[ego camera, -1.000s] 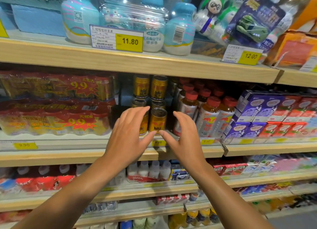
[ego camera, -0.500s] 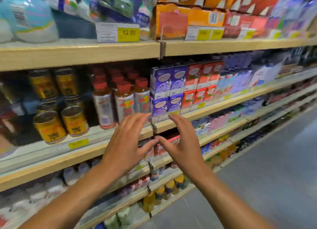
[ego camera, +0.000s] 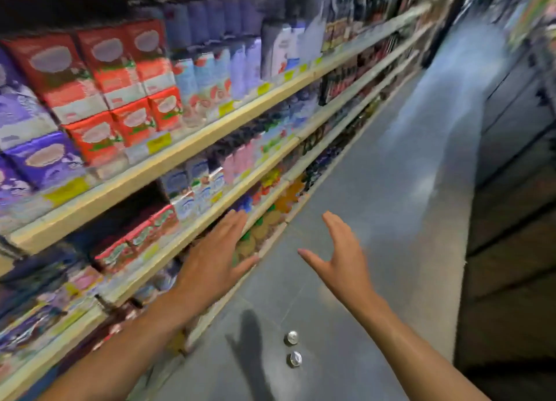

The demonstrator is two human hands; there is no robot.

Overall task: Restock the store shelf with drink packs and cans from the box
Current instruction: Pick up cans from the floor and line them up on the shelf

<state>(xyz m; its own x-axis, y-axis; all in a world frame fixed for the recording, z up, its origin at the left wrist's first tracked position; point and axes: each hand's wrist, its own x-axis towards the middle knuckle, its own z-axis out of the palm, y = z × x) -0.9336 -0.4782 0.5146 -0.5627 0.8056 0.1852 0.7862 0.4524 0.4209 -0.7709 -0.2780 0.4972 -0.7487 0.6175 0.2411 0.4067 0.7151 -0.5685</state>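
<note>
Two cans (ego camera: pixel 292 348) stand on the floor (ego camera: pixel 376 220), round tops up, long axes judged vertical, one just beside the other, clear of the shelf (ego camera: pixel 186 155) foot. They lie below both hands, between the forearms. The right hand (ego camera: pixel 341 262) looks nearer; it and the left hand (ego camera: pixel 210 265) are spread and empty. No box in view. Shelf tiers hold drink packs (ego camera: pixel 132 124).
</note>
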